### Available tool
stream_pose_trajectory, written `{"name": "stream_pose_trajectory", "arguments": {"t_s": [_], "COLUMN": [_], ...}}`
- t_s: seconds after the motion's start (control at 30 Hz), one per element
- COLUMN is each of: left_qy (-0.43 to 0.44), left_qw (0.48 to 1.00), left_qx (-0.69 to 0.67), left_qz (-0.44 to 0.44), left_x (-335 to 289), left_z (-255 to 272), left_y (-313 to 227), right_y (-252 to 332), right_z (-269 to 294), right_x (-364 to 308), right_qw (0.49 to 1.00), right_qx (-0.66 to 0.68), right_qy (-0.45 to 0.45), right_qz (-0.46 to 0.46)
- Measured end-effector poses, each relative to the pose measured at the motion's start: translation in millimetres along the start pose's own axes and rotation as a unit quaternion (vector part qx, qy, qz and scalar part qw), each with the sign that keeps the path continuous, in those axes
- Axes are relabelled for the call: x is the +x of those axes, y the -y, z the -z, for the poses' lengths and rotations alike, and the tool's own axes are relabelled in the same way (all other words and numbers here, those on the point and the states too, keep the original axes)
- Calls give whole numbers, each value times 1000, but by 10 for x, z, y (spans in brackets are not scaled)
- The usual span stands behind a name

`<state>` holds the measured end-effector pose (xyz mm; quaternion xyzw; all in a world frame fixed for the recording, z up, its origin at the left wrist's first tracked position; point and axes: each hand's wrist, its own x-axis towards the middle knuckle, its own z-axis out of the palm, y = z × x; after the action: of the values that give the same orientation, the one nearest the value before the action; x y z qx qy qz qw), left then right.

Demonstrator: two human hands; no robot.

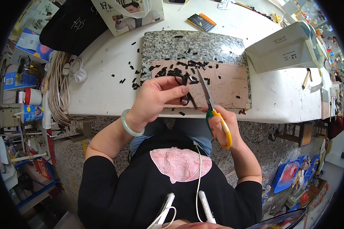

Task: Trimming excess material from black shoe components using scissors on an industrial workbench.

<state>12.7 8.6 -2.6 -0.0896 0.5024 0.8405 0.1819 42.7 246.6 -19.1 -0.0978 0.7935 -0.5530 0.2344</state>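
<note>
While a black strip is pinched between thumb and fingers of the left hand, yellow-and-green scissors are gripped by the right hand — tips pointed to the far side. The strip's held over the near left of a pink mat on a stone slab — black scraps are scattered around, even onto the white table.

A head-worn fisheye camera is looking steeply down and forward, bending the white table toward the rim and leaving the frame's corners dark. It is viewing the left hand and right hand from close above, near the center; the black shirt is filling the lower middle, nearer the lens.
</note>
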Motion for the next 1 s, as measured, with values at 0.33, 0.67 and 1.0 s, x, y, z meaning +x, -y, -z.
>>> {"name": "stream_pose_trajectory", "arguments": {"t_s": [0.33, 0.67, 1.0], "left_qy": [-19, -35, -177], "left_qw": [992, 991, 956], "left_qx": [-104, -100, 164], "left_qz": [-75, -80, -165], "left_x": [107, 107, 287], "left_z": [-54, -166, 706], "left_y": [155, 215, 40], "right_y": [-249, -162, -865], "right_z": [-254, -148, 1214], "right_x": [-21, -30, -409], "right_qw": [981, 991, 810], "right_qx": [-104, -84, -381], "right_qy": [-97, -63, -408], "right_qz": [131, 87, -180]}}
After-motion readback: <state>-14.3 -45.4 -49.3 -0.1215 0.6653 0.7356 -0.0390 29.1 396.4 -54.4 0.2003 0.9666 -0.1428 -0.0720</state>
